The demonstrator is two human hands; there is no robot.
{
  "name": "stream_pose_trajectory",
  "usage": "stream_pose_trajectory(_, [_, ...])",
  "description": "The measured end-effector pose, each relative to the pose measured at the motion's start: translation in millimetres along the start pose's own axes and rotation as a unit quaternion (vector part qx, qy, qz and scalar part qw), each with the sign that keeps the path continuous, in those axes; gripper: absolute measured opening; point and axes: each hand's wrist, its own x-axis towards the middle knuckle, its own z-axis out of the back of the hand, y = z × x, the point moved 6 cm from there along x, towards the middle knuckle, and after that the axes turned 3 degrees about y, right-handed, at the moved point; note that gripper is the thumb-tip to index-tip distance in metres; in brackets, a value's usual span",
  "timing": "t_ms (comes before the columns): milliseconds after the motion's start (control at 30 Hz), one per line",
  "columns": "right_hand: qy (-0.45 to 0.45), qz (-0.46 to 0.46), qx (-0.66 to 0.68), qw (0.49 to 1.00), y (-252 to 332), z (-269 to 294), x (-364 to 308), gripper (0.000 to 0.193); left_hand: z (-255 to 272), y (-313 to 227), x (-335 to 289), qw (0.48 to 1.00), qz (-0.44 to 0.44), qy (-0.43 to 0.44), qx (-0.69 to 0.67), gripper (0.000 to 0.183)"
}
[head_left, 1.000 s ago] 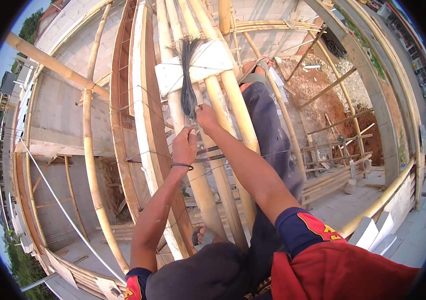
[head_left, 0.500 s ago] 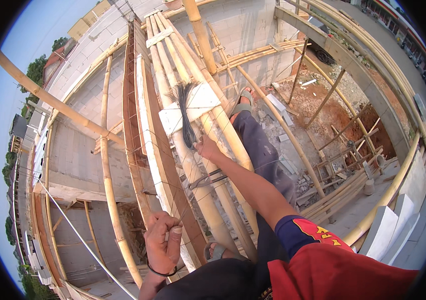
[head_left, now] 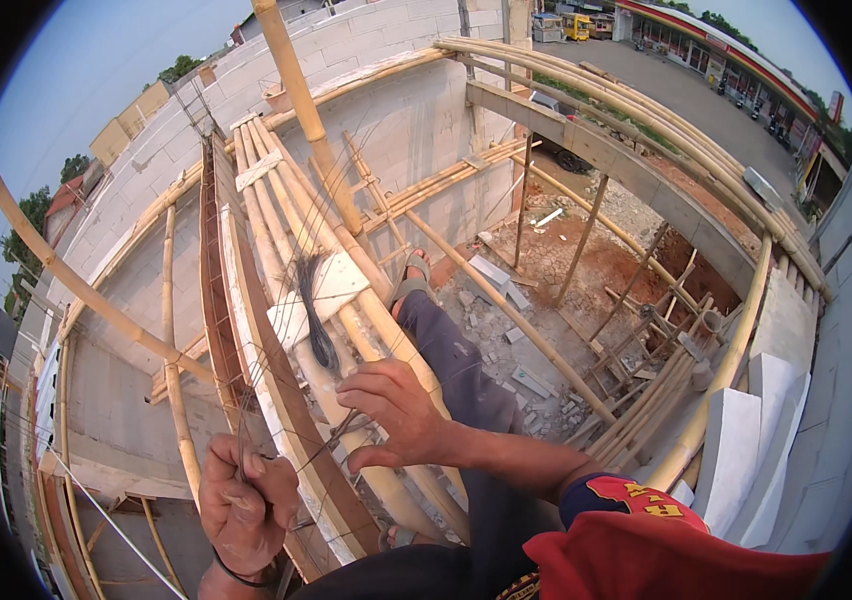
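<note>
My left hand [head_left: 246, 500] is closed in a pinch at the edge of a narrow wooden trough [head_left: 281, 400], beside thin steel bars. A thin wire seems to be between its fingers, partly hidden. My right hand [head_left: 396, 410] hovers over the bamboo poles [head_left: 406, 350], its fingers spread and nothing in them. Just under its fingertips lies a dark metal hand tool [head_left: 348, 424], mostly covered by the hand. Beyond the hand, a bundle of dark tie wire [head_left: 314, 318] rests on a white board [head_left: 344, 282] across the poles.
I am high up on bamboo scaffolding, my sandaled foot [head_left: 414, 272] on the poles. To the right the view drops to rubble-strewn ground [head_left: 506, 330]. A slanting bamboo pole [head_left: 86, 290] crosses at left. White blocks [head_left: 731, 440] stand at right.
My right hand has left the tie wire bundle, drawn back and spread its fingers near the dark tool. My left hand stays closed by the trough. The view has shifted.
</note>
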Motion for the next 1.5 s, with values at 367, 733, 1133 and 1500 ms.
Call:
stream_pose_trajectory(367, [-0.034,-0.175,0.352,0.919,56,-65,-35,0.022,26,-39,29,0.973,-0.177,-0.095,-0.114,0.024])
stream_pose_trajectory(733, [0.198,-0.380,0.457,0.779,59,-120,-90,0.014,68,29,53,0.984,-0.015,-0.179,0.013,0.015])
stream_pose_trajectory(1133, [0.259,-0.400,0.384,0.791,52,-130,-121,0.014,101,-34,66,0.975,-0.089,-0.175,0.107,0.028])
stream_pose_trajectory(1500, [0.209,-0.261,0.252,0.908,79,-161,-149,0.040,58,-45,56,0.807,-0.117,-0.079,0.574,0.020])
